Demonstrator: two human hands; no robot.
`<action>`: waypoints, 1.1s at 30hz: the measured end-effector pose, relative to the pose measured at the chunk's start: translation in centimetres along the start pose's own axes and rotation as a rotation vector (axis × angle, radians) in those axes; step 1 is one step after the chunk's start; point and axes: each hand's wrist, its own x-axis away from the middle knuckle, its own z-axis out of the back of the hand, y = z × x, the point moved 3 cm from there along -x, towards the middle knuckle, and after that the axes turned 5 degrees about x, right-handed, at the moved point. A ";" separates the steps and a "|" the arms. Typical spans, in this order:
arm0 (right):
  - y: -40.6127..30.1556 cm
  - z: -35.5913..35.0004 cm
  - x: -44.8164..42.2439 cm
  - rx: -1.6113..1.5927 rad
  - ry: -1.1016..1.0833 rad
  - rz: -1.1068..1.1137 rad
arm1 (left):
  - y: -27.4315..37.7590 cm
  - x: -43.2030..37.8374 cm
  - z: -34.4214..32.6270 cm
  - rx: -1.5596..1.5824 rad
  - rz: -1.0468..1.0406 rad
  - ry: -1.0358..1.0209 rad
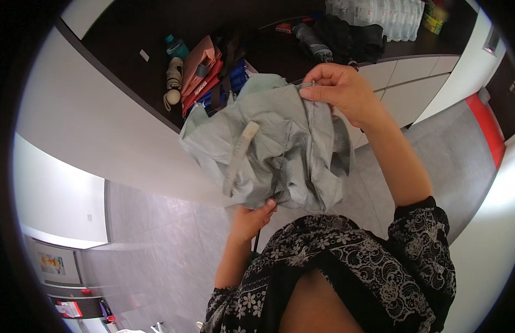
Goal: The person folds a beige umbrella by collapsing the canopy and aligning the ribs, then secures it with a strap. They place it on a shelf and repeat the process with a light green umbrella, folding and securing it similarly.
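A pale grey-green folding umbrella [278,141] hangs loosely bunched in front of me, its canopy fabric creased and slack. A closure strap [240,156] bearing writing lies across its near side. At the upper right edge, my right hand [340,93] pinches the fabric between thumb and fingers. Down at the bottom of the bundle, my left hand [255,218] grips the umbrella, thumb against the cloth. Part of a thin dark rod shows just below that hand; the canopy hides most of the frame.
On the dark countertop [116,37] lie a patterned folded umbrella [174,77], a teal-capped bottle [177,48], pink and red folded bags [201,68], a dark folded umbrella [313,43] and black cloth [349,37]. Shrink-wrapped water bottles [378,18] stand behind. White drawers [419,83] front the counter.
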 end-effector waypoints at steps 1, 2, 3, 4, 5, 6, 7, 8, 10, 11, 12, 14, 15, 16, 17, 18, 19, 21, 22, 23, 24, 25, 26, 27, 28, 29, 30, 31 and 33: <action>0.0 -0.2 -0.2 -0.067 -0.033 0.003 | -0.2 0.2 -0.3 -0.008 0.002 -0.008; -0.1 -0.3 -0.5 -0.135 -0.067 0.005 | -0.4 0.3 -0.4 -0.009 -0.011 0.009; -0.1 -0.4 -0.6 -0.200 -0.099 0.008 | -0.4 0.4 -0.6 -0.012 -0.010 0.008; 0.0 -0.4 -0.6 -0.231 -0.102 -0.013 | -0.2 0.7 -0.8 -0.016 -0.010 0.009; 0.1 -0.5 -0.7 -0.262 -0.105 -0.035 | -0.1 0.9 -0.8 -0.019 -0.009 0.010; 0.3 -0.5 -0.7 -0.292 -0.110 -0.057 | -0.3 0.9 -0.7 -0.034 -0.004 0.016; 0.2 -0.7 -0.7 -0.301 -0.121 -0.071 | -0.4 0.9 -0.6 -0.049 0.001 0.022; 0.1 -0.8 -0.5 -0.310 -0.131 -0.085 | -0.6 0.9 -0.5 -0.064 0.006 0.028; 0.1 -1.0 -0.1 -0.320 -0.168 -0.095 | -0.5 1.1 -0.7 -0.095 0.012 0.037; 0.3 -1.0 0.0 -0.318 -0.192 -0.092 | -0.5 1.3 -0.9 -0.111 0.015 0.040; 0.3 -1.0 0.1 -0.316 -0.213 -0.087 | -0.5 1.3 -0.9 -0.128 0.005 0.042; 0.3 -1.0 0.4 -0.323 -0.226 -0.098 | -0.5 1.2 -0.9 -0.161 -0.014 0.045; 0.3 -1.0 0.5 -0.327 -0.231 -0.105 | -0.5 1.2 -0.9 -0.160 -0.048 0.045; 0.3 -1.0 0.6 -0.320 -0.229 -0.104 | -0.5 1.2 -1.0 -0.159 -0.082 0.045; 0.5 -1.0 0.7 -0.313 -0.226 -0.102 | -0.5 1.2 -1.1 -0.158 -0.116 0.044; 0.6 -1.0 0.7 -0.307 -0.224 -0.100 | -0.6 1.2 -1.1 -0.157 -0.129 0.040; 0.6 -1.0 0.8 -0.317 -0.218 -0.105 | -0.6 1.1 -1.1 -0.156 -0.143 0.036; 0.7 -1.1 1.1 -0.336 -0.206 -0.113 | -0.6 1.0 -1.1 -0.159 -0.123 0.034; 0.9 -1.1 1.1 -0.356 -0.195 -0.128 | -0.4 0.9 -1.2 -0.163 -0.089 0.036; 1.3 -1.2 1.2 -0.377 -0.185 -0.142 | -0.4 0.9 -1.3 -0.168 -0.055 0.038; 1.5 -1.2 1.3 -0.396 -0.174 -0.157 | -0.4 0.8 -1.3 -0.164 -0.066 0.037; 1.6 -1.2 1.4 -0.423 -0.183 -0.158 | -0.4 0.7 -1.3 -0.160 -0.078 0.035; 1.7 -1.1 1.5 -0.450 -0.192 -0.159 | -0.5 0.6 -1.3 -0.156 -0.089 0.034; 1.8 -1.1 1.5 -0.479 -0.204 -0.162 | -0.5 0.6 -1.3 -0.161 -0.079 0.039; 1.9 -1.0 1.5 -0.507 -0.208 -0.153 | -0.5 0.5 -1.3 -0.166 -0.069 0.043; 2.1 -0.9 1.5 -0.534 -0.212 -0.143 | -0.5 0.5 -1.3 -0.170 -0.059 0.048; 2.2 -0.8 1.6 -0.561 -0.215 -0.134 | -0.6 0.5 -1.4 -0.156 -0.061 0.045; 2.3 -0.8 1.6 -0.571 -0.207 -0.129 | -0.6 0.5 -1.4 -0.141 -0.064 0.041; 2.4 -0.8 1.7 -0.590 -0.192 -0.119 | -0.7 0.5 -1.5 -0.133 -0.063 0.037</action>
